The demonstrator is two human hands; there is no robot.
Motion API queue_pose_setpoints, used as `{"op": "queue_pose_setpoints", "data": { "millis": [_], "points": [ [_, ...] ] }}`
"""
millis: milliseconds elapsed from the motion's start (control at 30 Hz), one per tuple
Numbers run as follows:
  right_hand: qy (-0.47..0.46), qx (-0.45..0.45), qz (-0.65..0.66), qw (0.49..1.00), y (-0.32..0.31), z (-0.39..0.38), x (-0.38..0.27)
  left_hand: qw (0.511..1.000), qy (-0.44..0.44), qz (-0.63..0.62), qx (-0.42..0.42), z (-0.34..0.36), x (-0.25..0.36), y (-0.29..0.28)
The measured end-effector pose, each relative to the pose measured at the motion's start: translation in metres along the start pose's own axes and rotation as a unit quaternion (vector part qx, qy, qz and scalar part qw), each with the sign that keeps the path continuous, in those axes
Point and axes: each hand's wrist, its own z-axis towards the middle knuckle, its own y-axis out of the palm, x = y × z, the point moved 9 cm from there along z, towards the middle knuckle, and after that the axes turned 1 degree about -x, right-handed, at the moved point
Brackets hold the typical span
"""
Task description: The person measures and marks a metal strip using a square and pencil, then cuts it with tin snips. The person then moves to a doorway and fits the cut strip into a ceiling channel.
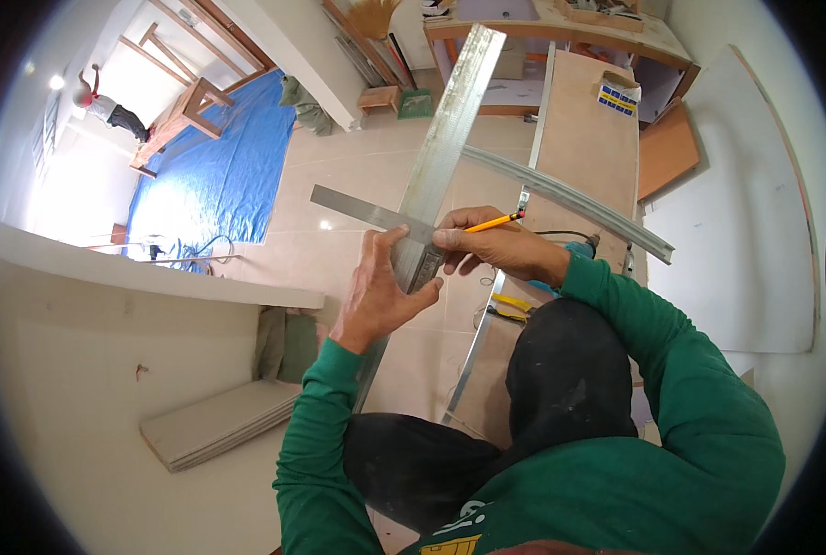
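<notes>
A long silvery metal channel runs up and away in front of me, slanting between my knees and the far side. Across it lies a steel try square, its thin blade sticking out to the left. My left hand is closed about the square and channel, fingertips and thumb pressing on them. My right hand pinches a yellow pencil close against the square's edge. The pencil's eraser end points right; its tip is hidden by my fingers.
Another metal channel lies across a long brown board on the right. Yellow-handled snips and a teal power drill lie by my knee. Stacked boards lean left. A blue tarp and another person are farther off.
</notes>
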Motion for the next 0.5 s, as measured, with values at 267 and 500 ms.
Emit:
{"op": "queue_pose_setpoints", "data": {
  "millis": [267, 500],
  "points": [
    [-0.110, 0.263, 0.135, 0.949, -0.101, -0.026, -0.004, 0.995, -0.073, -0.066, 0.010, -0.013, -0.029, 0.003],
    [-0.159, 0.310, 0.169, 0.922, -0.123, -0.036, -0.001, 0.987, -0.135, -0.051, -0.066, -0.014, -0.046, 0.006]
  ]
}}
